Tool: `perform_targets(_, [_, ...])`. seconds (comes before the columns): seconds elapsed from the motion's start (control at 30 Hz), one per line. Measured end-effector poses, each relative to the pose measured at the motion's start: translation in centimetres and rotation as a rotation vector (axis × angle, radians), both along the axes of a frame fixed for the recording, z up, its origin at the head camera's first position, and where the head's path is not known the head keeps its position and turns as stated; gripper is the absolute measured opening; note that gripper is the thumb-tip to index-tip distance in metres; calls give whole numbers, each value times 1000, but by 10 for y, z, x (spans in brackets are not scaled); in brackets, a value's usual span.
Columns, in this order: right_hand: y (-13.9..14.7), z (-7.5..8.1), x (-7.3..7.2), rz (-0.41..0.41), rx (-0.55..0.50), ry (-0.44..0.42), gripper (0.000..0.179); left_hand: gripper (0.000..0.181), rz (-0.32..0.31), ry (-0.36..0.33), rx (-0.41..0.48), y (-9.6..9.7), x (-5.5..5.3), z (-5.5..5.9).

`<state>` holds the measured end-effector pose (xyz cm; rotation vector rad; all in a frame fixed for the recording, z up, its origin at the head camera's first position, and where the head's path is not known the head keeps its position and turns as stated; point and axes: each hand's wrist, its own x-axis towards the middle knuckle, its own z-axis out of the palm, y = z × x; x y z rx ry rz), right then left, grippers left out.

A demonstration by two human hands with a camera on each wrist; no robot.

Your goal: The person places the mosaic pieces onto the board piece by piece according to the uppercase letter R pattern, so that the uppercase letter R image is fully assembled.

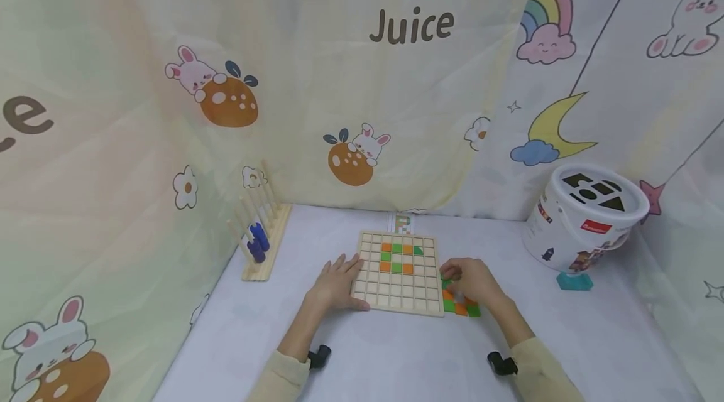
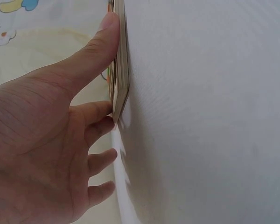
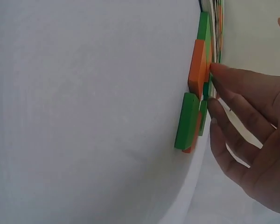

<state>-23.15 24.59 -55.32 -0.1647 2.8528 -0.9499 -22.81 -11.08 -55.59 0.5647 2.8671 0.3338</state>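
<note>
Low in the frame, a white desk (image 1: 404,361) meets printed cloth (image 1: 305,56). The left hand (image 1: 336,285) splays against a board (image 1: 398,289); whether the right hand (image 1: 476,279) grips tiles (image 1: 460,309) is unclear.

The grid board (image 1: 397,286) sits on the counter (image 1: 396,358), peg stand (image 1: 259,272) out to its left, card (image 1: 403,223) just behind it, loose tiles (image 1: 460,310) at its right edge, bucket (image 1: 571,232) farther right!

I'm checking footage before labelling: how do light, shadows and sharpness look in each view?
Head: soft, even light, no harsh glare, lines of the wooden grid board legible; left wrist: soft shadows on the white tablecloth beside the left grip; right wrist: broad, faint shadow low on the tablecloth, edges of the nearest green tile clear.
</note>
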Motion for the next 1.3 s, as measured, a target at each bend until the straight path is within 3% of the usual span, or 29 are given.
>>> perform_targets(0.43, [-6,5,8,7,28,-3,38,118,5,-2,10,-1,1,-2])
perform_targets(0.6, [-1,5,5,25,-28,-4,38,118,6,-3,6,-1,1,-2])
perform_targets(0.83, [4,11,-4,111,-116,10,37,118,9,7,6,-1,0,-5])
perform_targets(1.3, [-8,11,-13,104,-279,41,52,117,10,0,27,0,0,-2])
